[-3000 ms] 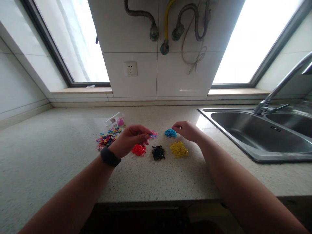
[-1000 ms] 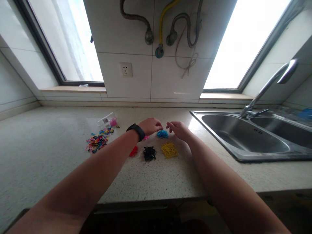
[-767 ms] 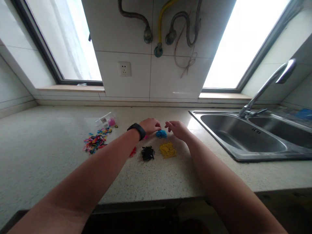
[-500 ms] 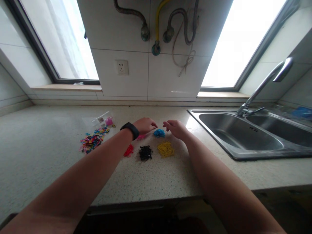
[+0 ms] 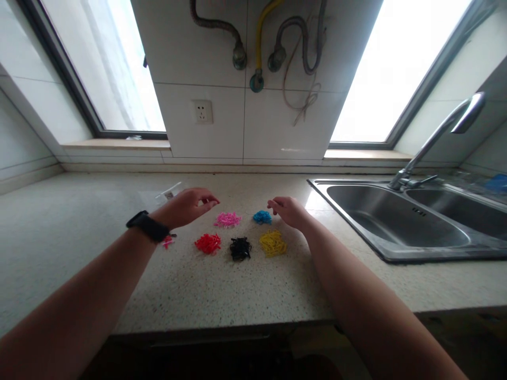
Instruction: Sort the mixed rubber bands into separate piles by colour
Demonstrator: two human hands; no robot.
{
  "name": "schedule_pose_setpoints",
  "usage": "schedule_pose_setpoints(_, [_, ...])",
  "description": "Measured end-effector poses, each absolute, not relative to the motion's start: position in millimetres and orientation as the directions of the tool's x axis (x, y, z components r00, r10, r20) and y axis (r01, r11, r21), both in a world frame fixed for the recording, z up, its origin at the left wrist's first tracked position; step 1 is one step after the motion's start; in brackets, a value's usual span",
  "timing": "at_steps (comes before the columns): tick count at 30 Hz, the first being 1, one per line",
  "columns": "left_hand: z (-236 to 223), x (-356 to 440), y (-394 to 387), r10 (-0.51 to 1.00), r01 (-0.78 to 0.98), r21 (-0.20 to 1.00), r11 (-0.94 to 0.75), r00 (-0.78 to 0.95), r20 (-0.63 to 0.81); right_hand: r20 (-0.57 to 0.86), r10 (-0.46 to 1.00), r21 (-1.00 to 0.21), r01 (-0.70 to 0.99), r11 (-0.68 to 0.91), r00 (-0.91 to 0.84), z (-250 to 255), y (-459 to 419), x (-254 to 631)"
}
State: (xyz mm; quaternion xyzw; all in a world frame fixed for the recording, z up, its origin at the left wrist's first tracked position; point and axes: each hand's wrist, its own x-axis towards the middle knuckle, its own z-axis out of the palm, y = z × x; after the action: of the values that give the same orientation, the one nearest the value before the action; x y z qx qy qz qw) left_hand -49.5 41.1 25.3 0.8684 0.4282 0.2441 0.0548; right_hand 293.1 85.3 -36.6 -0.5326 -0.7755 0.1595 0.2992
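Observation:
My left hand (image 5: 190, 207), with a black watch (image 5: 148, 226) on the wrist, hovers left of the pink pile (image 5: 227, 219). Its fingers are loosely bent and parted from the thumb, with nothing visible between them. Beside the blue pile (image 5: 262, 217), my right hand (image 5: 288, 211) has its fingers curled and pressed together; whatever they may hold is too small to make out. Nearer to me lie a red pile (image 5: 208, 243), a black pile (image 5: 240, 248) and a yellow pile (image 5: 273, 243), all of small band-like pieces. My left wrist and forearm cover most of the mixed-colour pile (image 5: 168, 241).
A clear plastic bag (image 5: 168, 194) lies behind my left hand. The steel double sink (image 5: 392, 214) with its tap (image 5: 431, 140) is set into the speckled counter (image 5: 190, 301) at the right. Hoses and a socket (image 5: 203, 112) are on the tiled wall.
My left hand has moved left, away from the blue pile, uncovering the pink and red piles and covering the mixed pile. The right hand stays beside the blue pile.

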Motion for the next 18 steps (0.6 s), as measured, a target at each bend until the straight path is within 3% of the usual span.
schedule_pose_setpoints(6, [12, -101, 25, 0.783, 0.734, 0.324, -0.597, 0.443, 0.437, 0.321, 0.901, -0.538, 0.727, 0.427, -0.292, -34, 80, 291])
schedule_pose_setpoints(12, [2, -147, 29, 0.879, 0.803, 0.425, -0.417, 0.237, 0.414, 0.323, 0.877, -0.507, 0.717, 0.478, -0.356, -33, 76, 293])
schedule_pose_setpoints(18, [7, -175, 30, 0.905, 0.849, 0.442, -0.29, 0.093, 0.415, 0.3, 0.884, -0.545, 0.696, 0.468, -0.359, -33, 74, 295])
